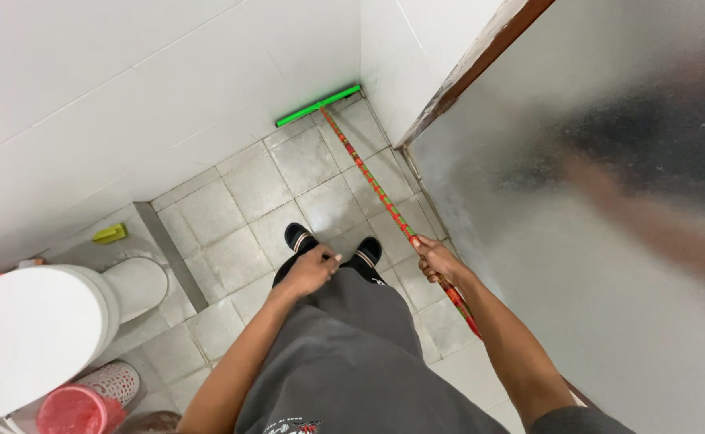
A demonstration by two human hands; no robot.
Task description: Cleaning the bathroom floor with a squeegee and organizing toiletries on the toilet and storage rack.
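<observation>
Right hand (437, 261) closed around the red patterned handle (384, 201) of the floor squeegee, mid-shaft; left hand (314, 269) loosely curled, holding nothing. Green blade (318, 105) rests on the grey tiled floor (240, 233) against the white wall (127, 96). Judged light and stiff, possibly slippery if wet

You see a bright, even light here, and it seems to come from above. The white wall (127, 88) is almost washed out and shows few details. Your legs throw only a soft, weak shadow on the floor tiles (240, 193) below that wall. Right of the wall, the frosted door (577, 241) shows a blurred reflection. The wide lens bends straight lines near the edges.
</observation>
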